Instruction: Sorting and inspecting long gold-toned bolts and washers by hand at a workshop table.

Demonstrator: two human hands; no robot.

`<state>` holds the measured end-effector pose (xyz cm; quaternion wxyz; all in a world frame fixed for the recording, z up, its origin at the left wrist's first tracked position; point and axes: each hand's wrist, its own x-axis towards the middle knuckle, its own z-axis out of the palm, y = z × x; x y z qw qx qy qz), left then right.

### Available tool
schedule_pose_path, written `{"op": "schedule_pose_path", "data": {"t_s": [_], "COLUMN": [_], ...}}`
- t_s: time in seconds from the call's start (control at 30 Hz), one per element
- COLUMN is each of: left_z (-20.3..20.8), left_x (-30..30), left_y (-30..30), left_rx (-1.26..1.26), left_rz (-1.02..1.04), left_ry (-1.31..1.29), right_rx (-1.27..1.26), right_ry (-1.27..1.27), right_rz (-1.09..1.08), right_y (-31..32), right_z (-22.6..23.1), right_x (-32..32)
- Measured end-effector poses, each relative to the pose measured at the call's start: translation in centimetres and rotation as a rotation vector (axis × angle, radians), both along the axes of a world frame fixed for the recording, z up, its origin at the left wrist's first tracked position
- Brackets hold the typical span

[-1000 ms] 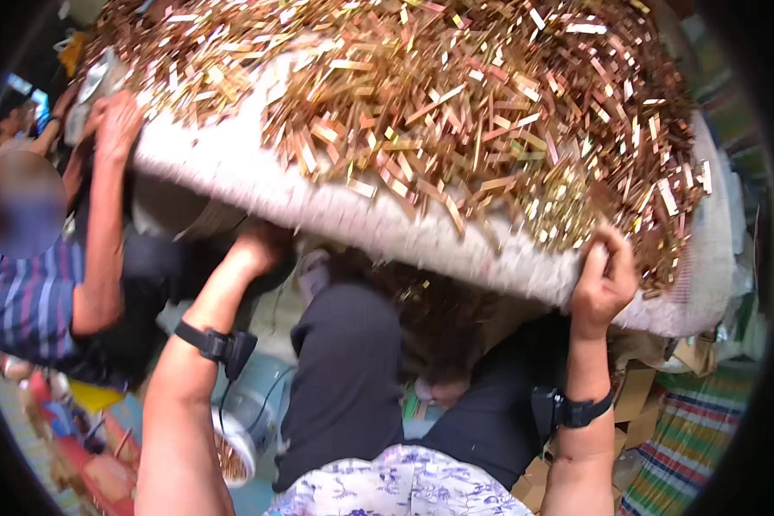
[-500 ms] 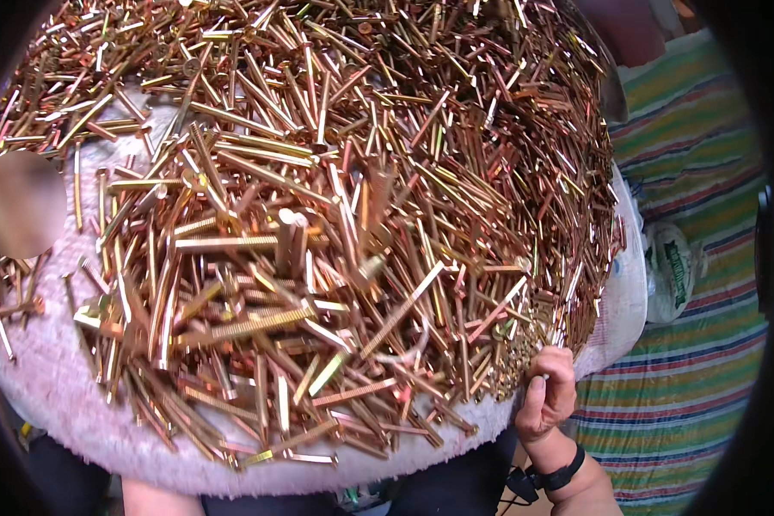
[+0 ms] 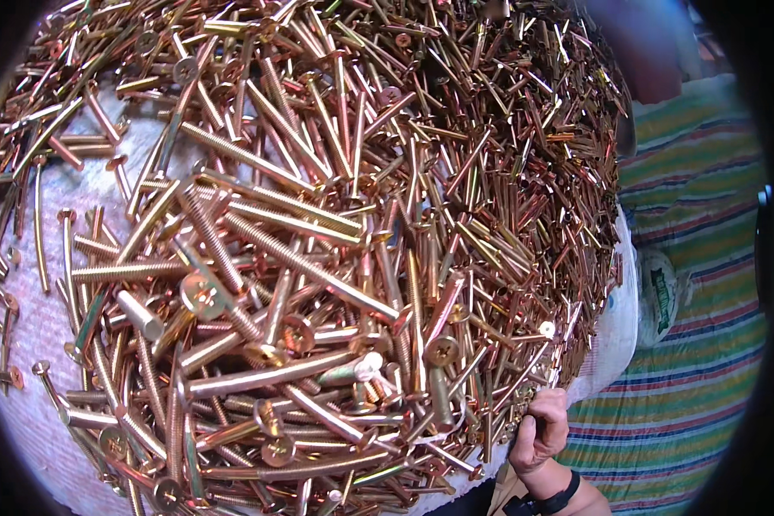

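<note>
Hundreds of brass-coloured screws (image 3: 318, 258) lie heaped on a white cloth sheet (image 3: 26, 344), right hand (image 3: 540, 430) w/ fingers curled tight on sheet's lower-right edge, left hand unseen; heap looks unsorted, striped mat (image 3: 705, 344) beyond sheet.

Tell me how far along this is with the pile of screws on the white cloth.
Done: the screws lie heaped on the white cloth, filling most of the view. In hand: the right hand has a closed grip on the cloth's lower right edge. The left hand is out of view. Left: every screw is on the cloth; none lie on the striped mat.
</note>
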<state>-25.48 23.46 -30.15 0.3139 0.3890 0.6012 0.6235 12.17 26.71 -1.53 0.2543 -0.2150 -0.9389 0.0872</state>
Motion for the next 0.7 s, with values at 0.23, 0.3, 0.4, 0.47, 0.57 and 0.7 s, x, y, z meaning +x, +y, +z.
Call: {"op": "schedule_pose_path", "data": {"t_s": [0.23, 0.3, 0.4, 0.47, 0.57, 0.7], "left_z": [0.6, 0.8, 1.6, 1.6, 1.2, 2.3], "left_x": [-0.2, -0.3, -0.4, -0.4, -0.3, -0.3], "left_y": [0.9, 0.8, 0.6, 0.3, -0.4, -0.8], "left_rx": [0.003, 0.004, 0.002, 0.0, -0.004, -0.015], "left_rz": [-0.029, -0.031, -0.037, -0.038, -0.039, -0.051], "left_ry": [-0.147, -0.19, -0.247, -0.292, -0.367, -0.442], "right_rx": [0.035, 0.034, 0.048, 0.046, 0.041, 0.04], "right_ry": [0.002, 0.003, 0.021, 0.019, 0.01, 0.014], "right_rz": [0.007, 0.011, 0.011, 0.001, 0.007, 0.009], "right_y": [0.4, 0.4, 0.4, 0.1, -0.1, -0.3], "right_z": [-0.1, -0.1, 0.1, 0.1, -0.3, 0.0], "right_x": [-0.2, -0.3, -0.2, -0.4, -0.6, -0.2]}}
